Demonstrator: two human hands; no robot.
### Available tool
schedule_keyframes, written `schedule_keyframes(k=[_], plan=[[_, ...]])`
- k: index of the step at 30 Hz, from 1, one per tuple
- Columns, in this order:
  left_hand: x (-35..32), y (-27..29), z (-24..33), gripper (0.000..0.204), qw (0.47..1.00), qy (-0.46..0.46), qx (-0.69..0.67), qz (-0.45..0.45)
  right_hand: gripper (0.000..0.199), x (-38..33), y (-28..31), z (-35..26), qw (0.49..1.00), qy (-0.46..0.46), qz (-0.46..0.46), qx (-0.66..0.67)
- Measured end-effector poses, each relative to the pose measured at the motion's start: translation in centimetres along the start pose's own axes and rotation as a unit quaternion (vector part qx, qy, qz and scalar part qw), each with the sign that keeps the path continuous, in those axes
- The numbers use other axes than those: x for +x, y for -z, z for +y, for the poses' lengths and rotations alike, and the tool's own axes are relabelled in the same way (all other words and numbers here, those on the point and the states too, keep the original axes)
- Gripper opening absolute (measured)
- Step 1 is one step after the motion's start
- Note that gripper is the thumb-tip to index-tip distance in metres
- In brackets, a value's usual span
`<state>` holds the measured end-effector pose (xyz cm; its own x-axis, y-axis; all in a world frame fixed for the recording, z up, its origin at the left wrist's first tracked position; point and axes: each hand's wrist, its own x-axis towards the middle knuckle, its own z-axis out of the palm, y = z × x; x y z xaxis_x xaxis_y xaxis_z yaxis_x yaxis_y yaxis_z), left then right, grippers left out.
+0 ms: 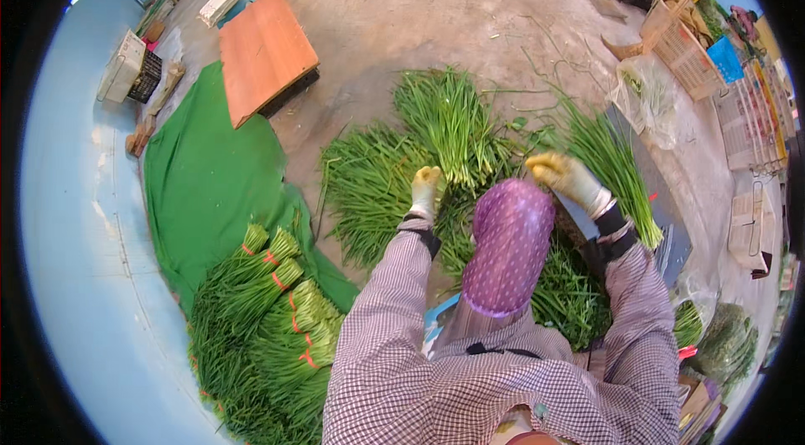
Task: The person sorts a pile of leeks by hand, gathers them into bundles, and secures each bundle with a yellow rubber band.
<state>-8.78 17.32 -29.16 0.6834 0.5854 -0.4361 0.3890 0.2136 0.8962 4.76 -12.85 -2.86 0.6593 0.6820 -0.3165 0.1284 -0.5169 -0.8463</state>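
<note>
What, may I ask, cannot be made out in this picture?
In the head view:
Left hand, right hand: whether either holds stalks; curled fingers hide it.
Blue object: its full shape; the checked jacket covers part.
Tied bundles: some leaves, cut off by the lower edge.

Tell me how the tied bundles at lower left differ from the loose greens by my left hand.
The tied bundles are cinched with red bands; the loose greens show none. The tied bundles overlap the green cloth; the loose greens spread out away from it. Your left hand is at the loose greens, apart from the tied bundles. Both are long, thin green stalks.
</note>
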Motion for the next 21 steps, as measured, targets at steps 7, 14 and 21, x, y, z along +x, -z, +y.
schedule_keyframes(k=[7, 14, 21], plan=[[6.0, -10.0, 2.2, 0.138, 0.947, 0.114, 0.299, 0.028, 0.028, -2.8, -2.1, 1.7, 0.986, 0.07, 0.044, -0.146], [4.2, -15.6, 2.6, 0.138, 0.884, 0.178, 0.426, 0.069, 0.028, -6.3, 0.7, 1.1, 0.977, 0.052, 0.111, -0.172], [8.1, -8.8, -0.5, 0.066, 0.982, 0.115, 0.145, 0.026, 0.027, -7.6, 1.4, 2.5, 0.97, 0.055, 0.143, -0.188]])
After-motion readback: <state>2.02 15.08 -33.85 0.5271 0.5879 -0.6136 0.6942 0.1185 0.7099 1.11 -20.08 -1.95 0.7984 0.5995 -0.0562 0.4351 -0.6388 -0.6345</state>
